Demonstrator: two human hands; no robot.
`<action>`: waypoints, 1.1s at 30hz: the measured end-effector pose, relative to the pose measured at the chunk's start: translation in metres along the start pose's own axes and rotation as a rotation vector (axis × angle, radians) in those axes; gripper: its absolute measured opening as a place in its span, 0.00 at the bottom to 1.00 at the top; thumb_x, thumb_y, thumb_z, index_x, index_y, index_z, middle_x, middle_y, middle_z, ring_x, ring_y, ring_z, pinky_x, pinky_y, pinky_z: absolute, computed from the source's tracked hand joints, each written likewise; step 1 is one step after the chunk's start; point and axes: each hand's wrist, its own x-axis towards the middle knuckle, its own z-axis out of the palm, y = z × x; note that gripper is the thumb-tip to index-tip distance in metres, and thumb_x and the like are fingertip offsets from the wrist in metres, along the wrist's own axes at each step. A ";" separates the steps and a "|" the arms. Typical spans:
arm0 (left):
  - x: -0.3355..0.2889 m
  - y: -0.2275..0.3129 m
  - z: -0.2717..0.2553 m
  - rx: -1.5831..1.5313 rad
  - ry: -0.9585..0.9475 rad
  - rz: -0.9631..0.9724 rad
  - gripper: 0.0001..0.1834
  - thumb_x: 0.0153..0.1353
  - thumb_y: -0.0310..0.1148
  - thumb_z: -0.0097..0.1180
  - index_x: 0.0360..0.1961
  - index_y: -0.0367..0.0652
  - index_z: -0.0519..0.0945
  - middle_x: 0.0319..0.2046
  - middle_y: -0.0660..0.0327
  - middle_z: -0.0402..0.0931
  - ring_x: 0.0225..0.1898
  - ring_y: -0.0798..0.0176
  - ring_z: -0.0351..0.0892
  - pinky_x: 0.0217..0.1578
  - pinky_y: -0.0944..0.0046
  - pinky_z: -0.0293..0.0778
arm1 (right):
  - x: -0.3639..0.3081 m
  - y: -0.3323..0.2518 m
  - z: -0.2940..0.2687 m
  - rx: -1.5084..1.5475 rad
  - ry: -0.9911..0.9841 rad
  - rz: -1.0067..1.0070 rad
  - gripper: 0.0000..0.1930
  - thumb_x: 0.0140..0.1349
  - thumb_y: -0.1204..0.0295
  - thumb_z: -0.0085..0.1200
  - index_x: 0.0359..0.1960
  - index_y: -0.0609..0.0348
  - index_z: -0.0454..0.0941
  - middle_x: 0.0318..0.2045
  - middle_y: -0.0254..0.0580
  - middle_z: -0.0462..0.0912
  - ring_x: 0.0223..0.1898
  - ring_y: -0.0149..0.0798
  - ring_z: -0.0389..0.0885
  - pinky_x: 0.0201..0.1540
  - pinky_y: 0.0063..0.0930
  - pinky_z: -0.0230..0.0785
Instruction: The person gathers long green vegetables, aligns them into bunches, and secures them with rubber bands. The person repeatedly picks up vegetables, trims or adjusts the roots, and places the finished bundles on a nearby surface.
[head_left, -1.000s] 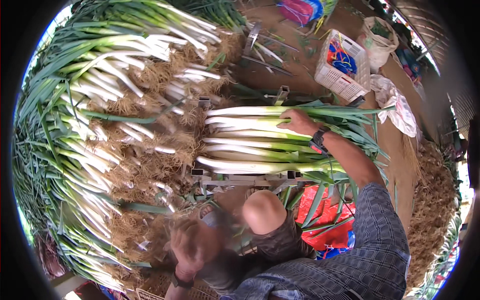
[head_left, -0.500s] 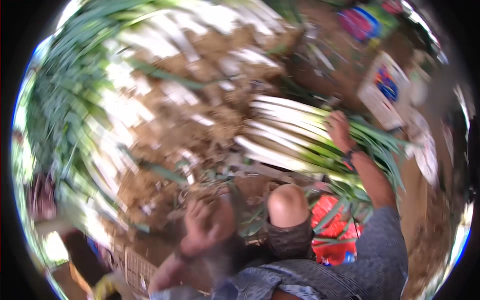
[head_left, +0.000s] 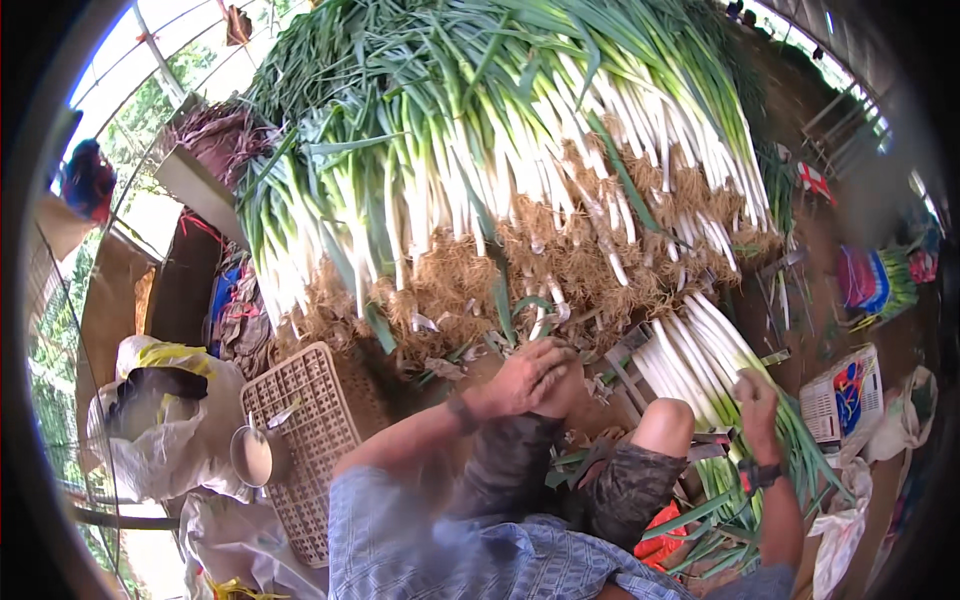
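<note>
White, cleaned leeks (head_left: 700, 365) lie stacked beside the right knee, the right hand (head_left: 757, 398) resting on them, grip unclear. Far more rooty leeks (head_left: 520, 200) wait heaped ahead. Left hand (head_left: 528, 377) rests loosely closed on the left knee, seemingly empty.

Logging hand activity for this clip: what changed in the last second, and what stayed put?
The left hand rose from low beside the lap to rest on the left knee, empty as far as shows. The view swung left, bringing in a beige plastic crate. The right hand stayed on the bundle of trimmed leeks; the big leek pile lies as before.
</note>
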 end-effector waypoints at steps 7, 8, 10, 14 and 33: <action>-0.017 -0.060 -0.106 0.008 0.310 -0.498 0.13 0.69 0.30 0.61 0.52 0.36 0.82 0.46 0.50 0.85 0.46 0.55 0.87 0.47 0.57 0.83 | -0.046 -0.041 0.099 -0.447 -0.110 -0.501 0.11 0.58 0.72 0.63 0.42 0.63 0.84 0.42 0.53 0.86 0.46 0.59 0.81 0.51 0.47 0.74; -0.031 -0.090 -0.125 0.083 0.421 -0.596 0.14 0.69 0.30 0.62 0.52 0.36 0.83 0.48 0.50 0.86 0.47 0.58 0.86 0.48 0.59 0.83 | -0.043 -0.047 0.105 -0.447 -0.112 -0.492 0.11 0.59 0.71 0.63 0.41 0.63 0.84 0.42 0.53 0.86 0.46 0.59 0.81 0.51 0.47 0.74; -0.037 -0.121 -0.173 0.047 0.475 -0.865 0.17 0.68 0.35 0.64 0.53 0.37 0.83 0.51 0.51 0.86 0.48 0.57 0.87 0.49 0.58 0.83 | -0.047 -0.060 0.103 -0.468 -0.094 -0.430 0.11 0.59 0.71 0.63 0.41 0.63 0.84 0.42 0.53 0.85 0.47 0.59 0.81 0.51 0.47 0.74; -0.080 -0.212 -0.239 0.304 0.637 -0.904 0.21 0.67 0.39 0.61 0.52 0.32 0.81 0.46 0.40 0.84 0.46 0.43 0.86 0.48 0.51 0.81 | -0.039 -0.064 0.108 -0.512 -0.134 -0.401 0.10 0.60 0.71 0.61 0.40 0.63 0.84 0.42 0.53 0.85 0.46 0.58 0.81 0.51 0.48 0.74; 0.032 -0.320 -0.300 0.708 0.461 -1.045 0.33 0.57 0.37 0.63 0.60 0.34 0.67 0.56 0.43 0.77 0.50 0.38 0.85 0.50 0.46 0.81 | -0.009 -0.080 0.125 -0.543 -0.144 -0.308 0.03 0.55 0.74 0.63 0.29 0.60 0.84 0.37 0.45 0.85 0.43 0.54 0.82 0.48 0.47 0.73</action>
